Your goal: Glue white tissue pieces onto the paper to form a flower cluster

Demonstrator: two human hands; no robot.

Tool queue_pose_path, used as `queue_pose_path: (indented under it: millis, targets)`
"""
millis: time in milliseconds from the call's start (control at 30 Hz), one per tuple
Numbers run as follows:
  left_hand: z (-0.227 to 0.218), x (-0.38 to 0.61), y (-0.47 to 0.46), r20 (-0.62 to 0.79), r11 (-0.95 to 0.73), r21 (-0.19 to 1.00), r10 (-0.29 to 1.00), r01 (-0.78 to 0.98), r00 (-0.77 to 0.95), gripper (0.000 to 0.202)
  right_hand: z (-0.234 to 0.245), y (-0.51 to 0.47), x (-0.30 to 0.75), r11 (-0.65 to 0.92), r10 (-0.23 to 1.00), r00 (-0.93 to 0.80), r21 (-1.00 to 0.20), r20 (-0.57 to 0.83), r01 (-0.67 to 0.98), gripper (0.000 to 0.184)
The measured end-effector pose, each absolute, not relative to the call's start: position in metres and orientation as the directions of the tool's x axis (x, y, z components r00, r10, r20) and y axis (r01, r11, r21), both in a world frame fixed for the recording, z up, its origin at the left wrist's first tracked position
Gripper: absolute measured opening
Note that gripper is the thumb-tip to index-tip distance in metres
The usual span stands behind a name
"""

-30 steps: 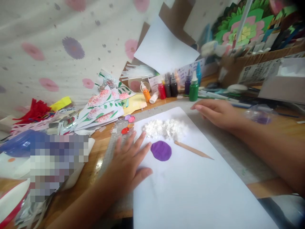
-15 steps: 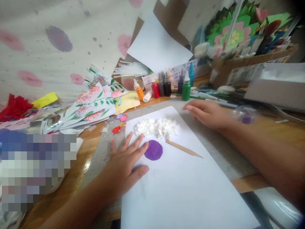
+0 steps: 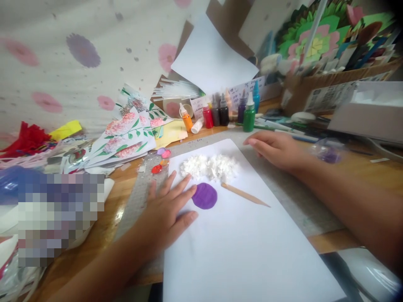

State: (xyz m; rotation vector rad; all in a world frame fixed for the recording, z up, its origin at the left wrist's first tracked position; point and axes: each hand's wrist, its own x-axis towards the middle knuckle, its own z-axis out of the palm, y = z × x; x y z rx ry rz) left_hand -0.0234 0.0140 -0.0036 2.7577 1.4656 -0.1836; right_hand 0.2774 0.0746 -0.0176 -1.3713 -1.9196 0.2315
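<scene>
A sheet of white paper (image 3: 239, 251) lies on a grey mat (image 3: 132, 226). My left hand (image 3: 168, 205) rests flat on the sheet's left side, fingers spread, its index fingertip touching a flat purple disc (image 3: 205, 196) that looks like clay. Just above the disc sit two clusters of small white petal-like pieces (image 3: 209, 167). To the right lies a thin wooden tool with a pointed end (image 3: 246, 194), untouched. My right hand (image 3: 267, 147) rests on the mat beyond the sheet's right edge, fingers loosely extended, with nothing visible in it; its lower fingers are partly hidden.
Several paint bottles (image 3: 223, 111) stand behind the sheet. Paint blobs (image 3: 156, 169) lie on clear plastic at its left. Flower paintings (image 3: 126, 134) and red material (image 3: 27, 138) are piled at left. A cardboard box of brushes (image 3: 330, 90) stands at the back right.
The whole view has shifted slightly, so things appear a little farther right. Both hands keep their places relative to the paper, the disc and the wooden tool.
</scene>
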Motion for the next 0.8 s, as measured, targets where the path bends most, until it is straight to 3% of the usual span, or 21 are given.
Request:
queue_pose_path:
  millis: [100,333,633,800]
  targets:
    - [-0.005,-0.025,0.013,-0.128,-0.565,-0.047,0.822,0.824,0.556,0.048,-0.017,0.074,0.277,0.405,0.875,-0.146,-0.531,0.461,0.745,0.028]
    - [-0.011,-0.027,0.010,0.006,-0.608,-0.102,0.791,0.787,0.612,0.065,-0.015,0.074,0.276,0.393,0.881,-0.144,-0.527,0.451,0.753,0.030]
    - [-0.001,-0.017,0.022,-0.132,-0.578,-0.018,0.810,0.816,0.571,0.049,-0.013,0.072,0.274,0.350,0.906,-0.122,-0.556,0.405,0.754,0.030]
    - [0.006,-0.017,0.029,-0.129,-0.632,-0.067,0.773,0.772,0.621,0.044,-0.013,0.071,0.275,0.337,0.915,-0.130,-0.543,0.382,0.769,0.030]
